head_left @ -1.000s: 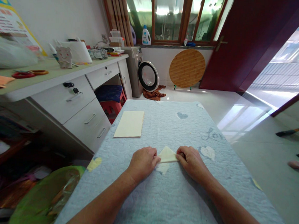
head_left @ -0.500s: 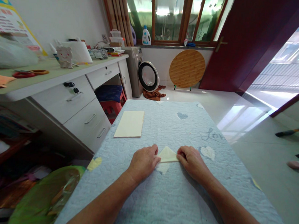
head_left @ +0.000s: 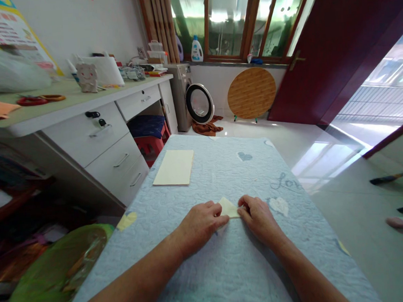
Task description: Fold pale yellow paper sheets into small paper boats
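A small pale yellow folded paper (head_left: 228,208) lies on the cloth-covered table, its pointed peak facing away from me and its straight edge toward me. My left hand (head_left: 206,221) covers its left part, thumb along the near edge and fingers curled over the paper. At the right corner, my right hand (head_left: 256,213) pinches the paper between thumb and fingers. Farther off to the left, a flat pale yellow stack of paper (head_left: 174,167) rests on the same cloth.
The table wears a light blue quilted cloth (head_left: 219,168) with hearts. On the left stand a white desk (head_left: 97,125) with scissors (head_left: 34,100) on top and a green basin (head_left: 29,293). Behind are a red stool (head_left: 149,136), an open washing machine (head_left: 184,97) and a round wooden board (head_left: 251,93).
My left hand has slid right along the paper's near edge and now hides more of its left side. My right hand stays at the right corner.
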`<action>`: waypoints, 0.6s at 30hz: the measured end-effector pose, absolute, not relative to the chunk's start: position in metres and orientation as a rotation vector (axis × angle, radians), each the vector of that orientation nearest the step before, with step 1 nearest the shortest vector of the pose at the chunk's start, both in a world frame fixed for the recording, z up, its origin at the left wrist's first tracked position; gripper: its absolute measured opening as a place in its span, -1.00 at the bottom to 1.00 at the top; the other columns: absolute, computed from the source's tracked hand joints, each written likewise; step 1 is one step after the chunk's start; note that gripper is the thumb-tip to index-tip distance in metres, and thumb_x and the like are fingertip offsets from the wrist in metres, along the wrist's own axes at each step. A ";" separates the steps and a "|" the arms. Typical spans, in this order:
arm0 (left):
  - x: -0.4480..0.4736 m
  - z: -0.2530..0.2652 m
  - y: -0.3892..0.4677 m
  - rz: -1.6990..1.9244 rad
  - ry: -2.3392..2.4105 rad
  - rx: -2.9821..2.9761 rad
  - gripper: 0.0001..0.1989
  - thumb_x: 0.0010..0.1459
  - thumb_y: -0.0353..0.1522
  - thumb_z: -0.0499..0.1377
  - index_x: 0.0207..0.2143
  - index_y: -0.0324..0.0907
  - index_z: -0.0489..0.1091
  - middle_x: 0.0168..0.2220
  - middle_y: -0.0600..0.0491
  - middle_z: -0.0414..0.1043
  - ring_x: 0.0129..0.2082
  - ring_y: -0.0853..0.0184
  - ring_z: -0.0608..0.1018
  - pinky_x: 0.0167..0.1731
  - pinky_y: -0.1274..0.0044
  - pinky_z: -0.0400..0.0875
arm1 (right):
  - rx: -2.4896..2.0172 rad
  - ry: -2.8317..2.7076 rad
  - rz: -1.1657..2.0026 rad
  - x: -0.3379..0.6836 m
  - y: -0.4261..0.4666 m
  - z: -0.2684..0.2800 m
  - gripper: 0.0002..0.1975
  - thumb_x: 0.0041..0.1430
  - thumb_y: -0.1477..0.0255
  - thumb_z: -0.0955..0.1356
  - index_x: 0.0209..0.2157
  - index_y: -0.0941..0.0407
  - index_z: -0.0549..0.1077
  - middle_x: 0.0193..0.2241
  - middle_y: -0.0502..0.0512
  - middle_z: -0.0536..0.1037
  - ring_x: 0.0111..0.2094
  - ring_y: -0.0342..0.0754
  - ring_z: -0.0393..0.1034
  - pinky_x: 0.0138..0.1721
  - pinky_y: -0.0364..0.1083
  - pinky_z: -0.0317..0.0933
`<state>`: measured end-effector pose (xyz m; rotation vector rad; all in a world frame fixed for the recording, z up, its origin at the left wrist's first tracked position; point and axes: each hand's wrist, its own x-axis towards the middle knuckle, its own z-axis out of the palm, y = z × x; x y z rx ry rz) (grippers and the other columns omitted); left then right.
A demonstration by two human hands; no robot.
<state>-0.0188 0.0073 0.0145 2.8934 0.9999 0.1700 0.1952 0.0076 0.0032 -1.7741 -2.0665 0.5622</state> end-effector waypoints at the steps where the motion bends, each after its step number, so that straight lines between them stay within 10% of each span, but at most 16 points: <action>1: -0.019 0.015 0.007 0.169 1.009 2.893 -0.88 0.30 -0.36 0.15 -0.12 -0.06 0.43 -0.28 0.08 0.41 -0.26 0.27 0.43 -0.32 0.49 0.33 | -1.780 -2.063 0.566 0.196 0.008 0.003 -0.90 0.16 0.48 0.29 -0.31 0.13 0.45 -0.45 0.06 0.49 -0.31 0.01 0.32 -0.26 -0.08 0.06; 18: -0.017 0.019 0.002 0.165 1.062 2.821 -0.81 0.30 -0.41 0.10 -0.07 -0.05 0.43 -0.25 0.05 0.40 -0.23 0.26 0.43 -0.26 0.47 0.37 | -1.795 -2.057 0.531 0.206 0.012 0.002 -0.90 0.13 0.49 0.28 -0.33 0.11 0.44 -0.49 0.03 0.46 -0.37 -0.03 0.30 -0.30 -0.09 0.07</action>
